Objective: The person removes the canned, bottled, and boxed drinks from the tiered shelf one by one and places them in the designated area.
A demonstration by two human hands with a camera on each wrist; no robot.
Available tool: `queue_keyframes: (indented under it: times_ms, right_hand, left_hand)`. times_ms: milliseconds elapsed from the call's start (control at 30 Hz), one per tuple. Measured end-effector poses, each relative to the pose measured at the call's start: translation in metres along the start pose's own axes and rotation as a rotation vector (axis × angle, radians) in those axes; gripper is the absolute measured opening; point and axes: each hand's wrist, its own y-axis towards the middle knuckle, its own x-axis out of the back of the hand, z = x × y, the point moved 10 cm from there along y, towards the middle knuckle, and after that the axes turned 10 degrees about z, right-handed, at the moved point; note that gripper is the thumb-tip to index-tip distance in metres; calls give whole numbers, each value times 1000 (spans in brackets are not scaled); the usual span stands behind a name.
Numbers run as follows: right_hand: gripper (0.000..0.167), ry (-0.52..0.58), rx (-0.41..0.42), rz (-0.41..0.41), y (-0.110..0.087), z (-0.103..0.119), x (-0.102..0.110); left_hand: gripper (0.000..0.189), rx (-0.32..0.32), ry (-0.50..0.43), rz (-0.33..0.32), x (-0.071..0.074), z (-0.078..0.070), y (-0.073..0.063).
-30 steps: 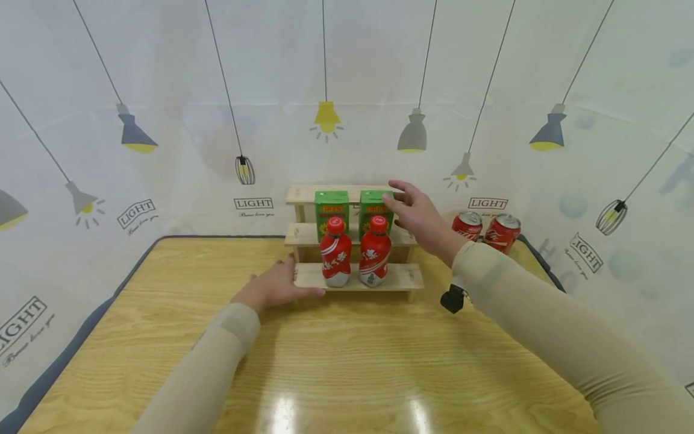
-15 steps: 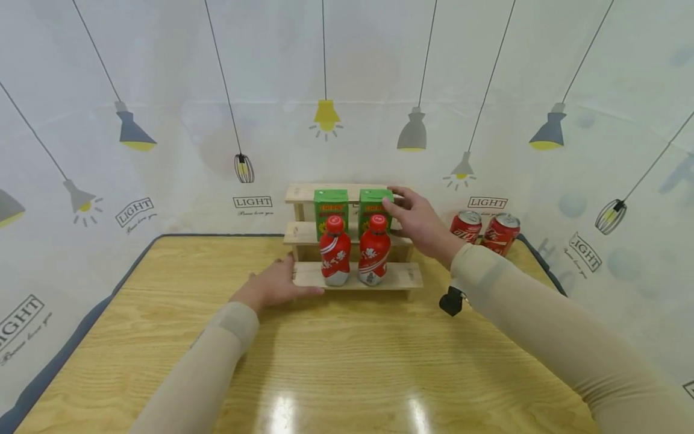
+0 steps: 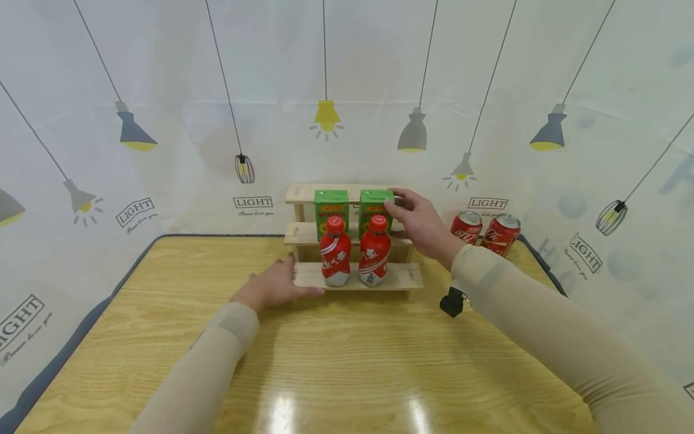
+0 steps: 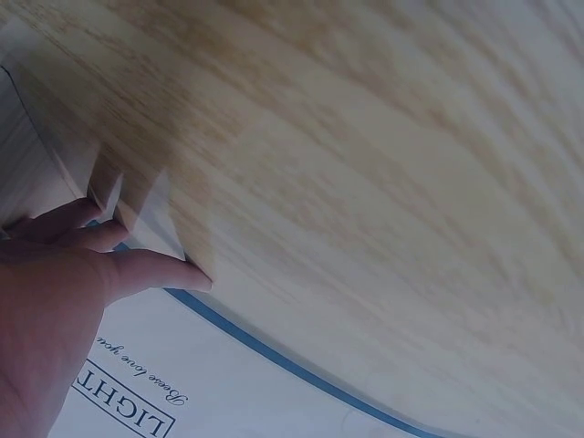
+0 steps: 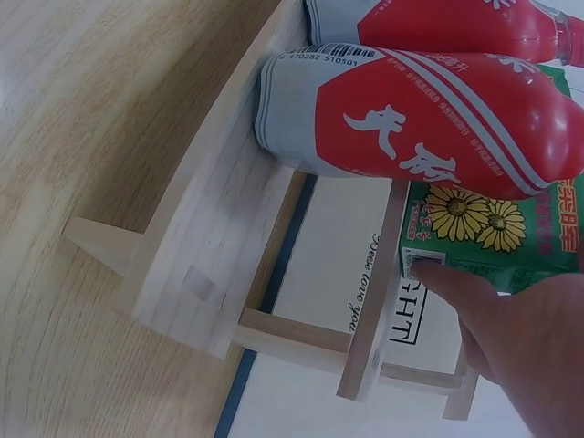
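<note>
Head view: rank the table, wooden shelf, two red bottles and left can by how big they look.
1. Table
2. Wooden shelf
3. Left bottle and right bottle, about alike
4. Left can, partly hidden

A pale wall [image 3: 374, 60] — printed with hanging lamps [image 3: 327, 117] and "LIGHT" labels [image 3: 252, 202] — rises behind the wood-grain table [image 3: 347, 361] and along both its sides; blue edging [image 4: 283, 359] lines its border, two reflections [image 3: 283, 415] gleam toward its front.

The wall [image 3: 363, 66] reads "LIGHT"; the barcode [image 5: 338, 51] on a red bottle [image 5: 411, 128], "970282 510501".
</note>
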Motion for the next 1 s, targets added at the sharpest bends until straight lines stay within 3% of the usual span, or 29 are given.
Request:
queue_keyframes:
  times_ms: [300, 767, 1000]
  right_hand:
    - [58, -10, -1, -11, -9, 2, 8]
    - [63, -50, -14, -58, -30, -5, 45]
    - [64, -90, -14, -45, -46, -8, 65]
  left_hand:
    - [146, -8, -14, -8, 0, -2, 0]
    - [145, -5, -11, -11, -1, 1, 0]
    - [146, -5, -9, -12, -1, 1, 2]
